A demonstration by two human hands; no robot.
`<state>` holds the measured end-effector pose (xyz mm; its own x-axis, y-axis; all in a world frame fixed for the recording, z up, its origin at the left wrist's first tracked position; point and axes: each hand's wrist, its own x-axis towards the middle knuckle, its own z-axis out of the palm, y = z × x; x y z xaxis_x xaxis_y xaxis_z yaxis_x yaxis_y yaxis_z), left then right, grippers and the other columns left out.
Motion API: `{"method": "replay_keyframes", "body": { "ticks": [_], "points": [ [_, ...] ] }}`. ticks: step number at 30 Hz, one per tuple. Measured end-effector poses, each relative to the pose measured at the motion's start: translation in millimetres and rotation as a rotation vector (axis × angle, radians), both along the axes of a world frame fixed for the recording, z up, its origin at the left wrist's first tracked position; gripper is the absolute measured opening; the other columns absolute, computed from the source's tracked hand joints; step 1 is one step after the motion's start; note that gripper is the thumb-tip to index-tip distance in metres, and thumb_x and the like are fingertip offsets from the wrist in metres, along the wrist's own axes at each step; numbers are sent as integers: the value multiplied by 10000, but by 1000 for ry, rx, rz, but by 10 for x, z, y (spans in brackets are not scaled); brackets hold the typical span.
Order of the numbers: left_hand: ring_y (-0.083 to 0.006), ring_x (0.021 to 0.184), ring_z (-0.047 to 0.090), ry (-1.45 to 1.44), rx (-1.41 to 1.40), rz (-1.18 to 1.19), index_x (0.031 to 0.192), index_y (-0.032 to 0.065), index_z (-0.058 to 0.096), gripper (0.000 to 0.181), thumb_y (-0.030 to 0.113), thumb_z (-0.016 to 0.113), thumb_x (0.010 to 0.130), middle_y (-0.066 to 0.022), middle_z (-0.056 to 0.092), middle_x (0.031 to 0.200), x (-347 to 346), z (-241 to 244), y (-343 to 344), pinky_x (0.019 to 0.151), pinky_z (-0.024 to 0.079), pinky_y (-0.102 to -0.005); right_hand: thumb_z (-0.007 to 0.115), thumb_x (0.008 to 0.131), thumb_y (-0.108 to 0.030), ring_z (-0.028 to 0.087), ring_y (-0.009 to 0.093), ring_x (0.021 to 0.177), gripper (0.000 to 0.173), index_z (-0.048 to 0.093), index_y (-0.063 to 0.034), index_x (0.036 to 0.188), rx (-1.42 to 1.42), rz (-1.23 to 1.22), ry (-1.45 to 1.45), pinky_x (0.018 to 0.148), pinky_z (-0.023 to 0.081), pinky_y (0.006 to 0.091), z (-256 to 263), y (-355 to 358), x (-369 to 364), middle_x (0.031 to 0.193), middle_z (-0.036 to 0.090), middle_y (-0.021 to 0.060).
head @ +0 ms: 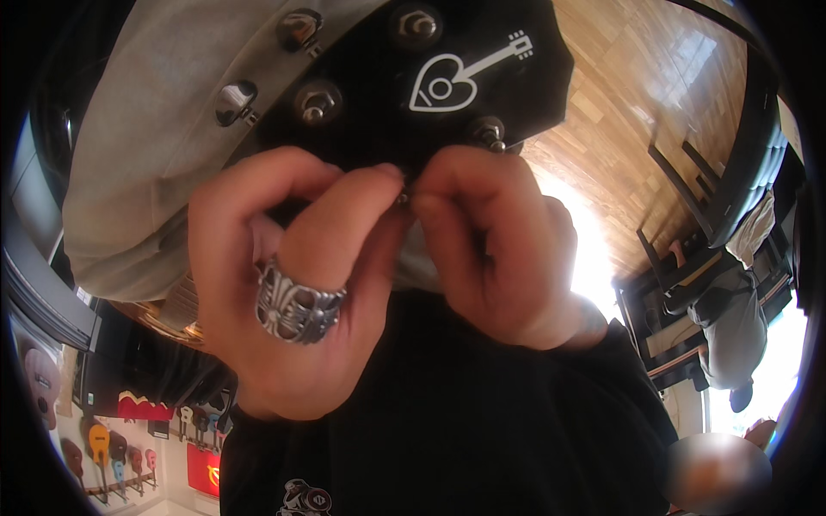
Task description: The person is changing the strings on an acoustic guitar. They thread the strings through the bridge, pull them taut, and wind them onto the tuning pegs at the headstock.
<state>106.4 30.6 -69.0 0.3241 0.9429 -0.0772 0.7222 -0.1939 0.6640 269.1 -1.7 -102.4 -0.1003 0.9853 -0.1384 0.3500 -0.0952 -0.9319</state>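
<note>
A black headstock (374, 135) with a white heart-shaped guitar emblem (445, 90) lies over a grey-clad lap. Chrome tuner buttons (235, 103) stick out along its left side, and metal tuning posts (318, 106) rise from its face. My left hand (284, 277), a wide silver ring (302, 308) on the thumb, curls at the near edge. Facing it, my right hand (497, 245) has its thumb and forefinger pinched together. Between both sets of fingertips shows a small shiny metal tip (404, 198), apparently another tuning post. Whether either hand grips anything thin is hidden.
Black shirt cloth (464, 406) lies just behind my hands. Wooden flooring (613, 116) stretches away to the right, with a dark chair (729, 187) and a person in grey (735, 329). Small guitars or ukuleles (100, 442) hang on the wall at lower left.
</note>
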Motion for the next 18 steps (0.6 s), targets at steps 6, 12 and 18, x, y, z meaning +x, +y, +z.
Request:
{"method": "replay_keyframes", "body": {
  "ticks": [6, 12, 18],
  "points": [
    [-142, 786, 571, 45, -25, 73, 988, 54, 722, 356, -96, 815, 678, -46, 599, 978, 29, 45, -20, 649, 444, -266, 686, 905, 25, 668, 147, 598, 194, 585, 9, 1070, 33, -50, -2, 538, 493, 259, -28, -21, -59, 747, 677, 74],
    [-160, 767, 563, 101, 0, 71, 909, 34, 734, 272, -82, 826, 681, -47, 563, 920, 71, 82, -84, 650, 447, -280, 736, 825, 47, 629, 160, 563, 229, 613, 11, 1015, 139, -91, -21, 477, 465, 308, -92, -42, -78, 760, 625, 49],
    [-182, 787, 600, 76, 6, 78, 929, 13, 732, 274, -120, 807, 702, -75, 581, 935, 60, 74, -120, 670, 475, -294, 753, 872, -16, 664, 133, 586, 219, 618, -7, 1044, 131, -58, -13, 519, 503, 246, -96, -40, -47, 779, 683, 59]
  ]
}}
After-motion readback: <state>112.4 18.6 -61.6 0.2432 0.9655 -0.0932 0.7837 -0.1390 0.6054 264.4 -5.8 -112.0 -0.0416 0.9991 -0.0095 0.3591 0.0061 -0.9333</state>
